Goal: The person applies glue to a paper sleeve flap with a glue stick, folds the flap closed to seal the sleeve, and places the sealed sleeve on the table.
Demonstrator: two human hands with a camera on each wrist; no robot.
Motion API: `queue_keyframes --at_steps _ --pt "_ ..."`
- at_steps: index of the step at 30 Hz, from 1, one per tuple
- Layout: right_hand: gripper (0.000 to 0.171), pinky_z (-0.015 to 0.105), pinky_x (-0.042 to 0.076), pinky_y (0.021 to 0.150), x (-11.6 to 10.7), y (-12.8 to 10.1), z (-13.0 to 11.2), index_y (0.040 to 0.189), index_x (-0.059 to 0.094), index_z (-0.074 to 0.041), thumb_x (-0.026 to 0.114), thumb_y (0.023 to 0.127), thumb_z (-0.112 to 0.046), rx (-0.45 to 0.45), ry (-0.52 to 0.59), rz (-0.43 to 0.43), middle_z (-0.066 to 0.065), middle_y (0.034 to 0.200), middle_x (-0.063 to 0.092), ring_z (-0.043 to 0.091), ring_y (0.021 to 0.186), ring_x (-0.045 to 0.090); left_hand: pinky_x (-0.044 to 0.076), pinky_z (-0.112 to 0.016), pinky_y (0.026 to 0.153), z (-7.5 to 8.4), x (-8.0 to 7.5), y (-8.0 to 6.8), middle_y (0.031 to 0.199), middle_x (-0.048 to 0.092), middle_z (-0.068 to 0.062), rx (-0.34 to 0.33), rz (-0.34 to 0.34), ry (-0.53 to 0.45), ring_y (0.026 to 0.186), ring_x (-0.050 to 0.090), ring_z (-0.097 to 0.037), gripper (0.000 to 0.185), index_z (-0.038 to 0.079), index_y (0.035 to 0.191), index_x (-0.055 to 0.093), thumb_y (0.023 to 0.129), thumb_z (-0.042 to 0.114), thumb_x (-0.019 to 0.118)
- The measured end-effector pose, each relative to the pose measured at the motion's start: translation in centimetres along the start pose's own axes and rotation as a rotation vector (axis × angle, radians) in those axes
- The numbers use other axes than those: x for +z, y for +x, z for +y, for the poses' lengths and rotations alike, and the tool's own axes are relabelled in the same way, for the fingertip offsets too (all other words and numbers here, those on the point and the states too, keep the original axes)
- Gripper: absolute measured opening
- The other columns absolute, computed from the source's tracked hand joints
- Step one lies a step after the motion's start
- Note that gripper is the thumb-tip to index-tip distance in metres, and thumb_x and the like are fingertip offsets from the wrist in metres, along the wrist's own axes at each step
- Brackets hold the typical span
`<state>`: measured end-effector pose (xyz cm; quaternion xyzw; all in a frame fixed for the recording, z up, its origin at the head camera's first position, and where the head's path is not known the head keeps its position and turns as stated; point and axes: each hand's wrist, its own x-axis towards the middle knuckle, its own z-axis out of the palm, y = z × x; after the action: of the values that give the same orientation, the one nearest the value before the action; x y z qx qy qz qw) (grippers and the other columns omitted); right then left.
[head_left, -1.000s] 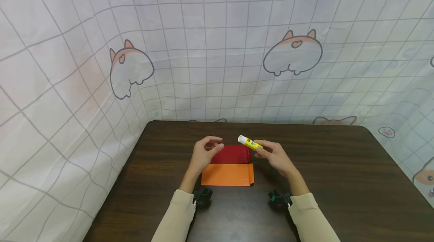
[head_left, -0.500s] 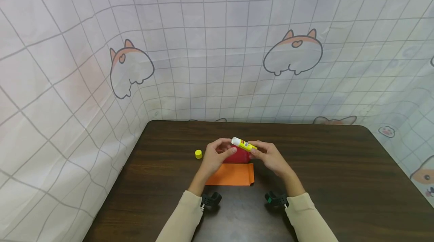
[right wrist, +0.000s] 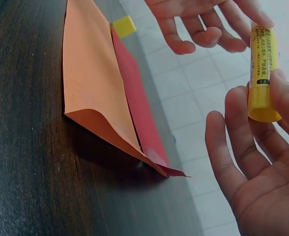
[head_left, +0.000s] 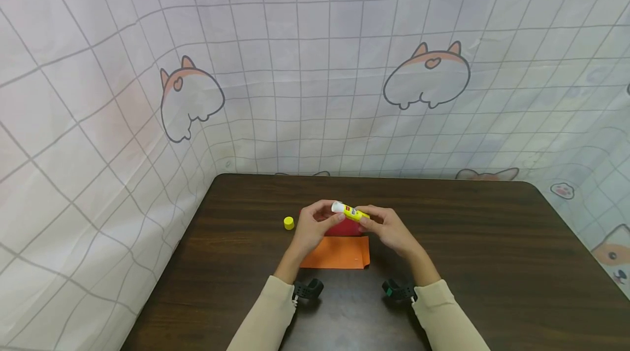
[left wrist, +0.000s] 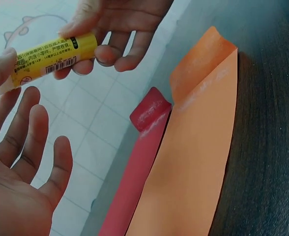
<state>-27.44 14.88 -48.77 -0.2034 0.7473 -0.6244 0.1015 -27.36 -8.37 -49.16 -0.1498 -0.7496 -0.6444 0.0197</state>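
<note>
While R hand (head_left: 389, 228) pinches glue stick (head_left: 350, 211), L hand (head_left: 315, 225) touches its tip above dark table (head_left: 492, 263)

place: craft desk | evidence: dark wooden table (head_left: 492, 241); cartoon-print backdrop cloth (head_left: 295, 66)

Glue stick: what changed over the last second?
The left hand came in from the left and now pinches the white end of the glue stick, which the right hand lowered a little, its grip unchanged. The yellow cap now lies on the table, left of the hands. The orange paper and red paper stayed put.
</note>
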Motion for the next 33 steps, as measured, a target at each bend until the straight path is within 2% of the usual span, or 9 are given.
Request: queue_keyframes --at_steps 12,18,20,25,33 --pt "0.042 0.053 0.055 0.099 -0.06 0.01 -0.13 0.137 0.059 -0.002 0.065 0.101 -0.024 0.017 -0.008 0.026 0.024 0.131 0.061 0.05 0.11 0.065 0.053 -0.024 0.083 -0.33 -0.2 0.1 0.114 0.071 -0.009 -0.012 0.017 -0.053 0.098 0.061 -0.021 0.031 0.013 0.121 0.072 0.092 0.024 0.078" --pt "0.039 0.037 0.06 0.092 -0.26 -0.2 -0.26 0.131 0.057 0.0 0.07 0.097 -0.015 0.006 0.029 0.056 0.028 0.124 0.06 0.031 0.1 0.07 0.054 -0.022 0.083 -0.35 -0.32 0.09 0.116 0.071 -0.009 0.009 0.031 -0.07 0.098 0.061 -0.019 0.032 0.013 0.122 0.072 0.093 0.024 0.077" --pt "0.038 0.038 0.059 0.093 -0.29 -0.2 -0.27 0.13 0.056 0.0 0.07 0.097 -0.014 -0.001 0.021 0.062 0.029 0.123 0.06 0.031 0.099 0.07 0.054 -0.021 0.083 -0.36 -0.3 0.11 0.117 0.071 -0.009 0.006 0.033 -0.077 0.098 0.061 -0.018 0.034 0.012 0.123 0.072 0.093 0.026 0.077" --pt "0.033 0.048 0.058 0.095 -0.25 -0.14 -0.25 0.127 0.059 -0.001 0.069 0.098 -0.013 -0.01 -0.006 0.086 0.032 0.122 0.061 0.045 0.104 0.067 0.055 -0.021 0.084 -0.22 -0.2 0.07 0.119 0.071 -0.01 -0.003 0.035 -0.096 0.1 0.062 -0.017 0.037 0.01 0.124 0.07 0.092 0.026 0.078" --pt "0.03 0.05 0.058 0.093 -0.22 0.02 -0.07 0.126 0.061 0.0 0.066 0.1 -0.015 -0.027 -0.036 0.098 0.036 0.121 0.061 0.046 0.1 0.067 0.056 -0.021 0.085 -0.03 -0.13 0.0 0.118 0.071 -0.011 0.008 0.037 -0.121 0.099 0.063 -0.016 0.034 0.009 0.123 0.071 0.092 0.022 0.077"
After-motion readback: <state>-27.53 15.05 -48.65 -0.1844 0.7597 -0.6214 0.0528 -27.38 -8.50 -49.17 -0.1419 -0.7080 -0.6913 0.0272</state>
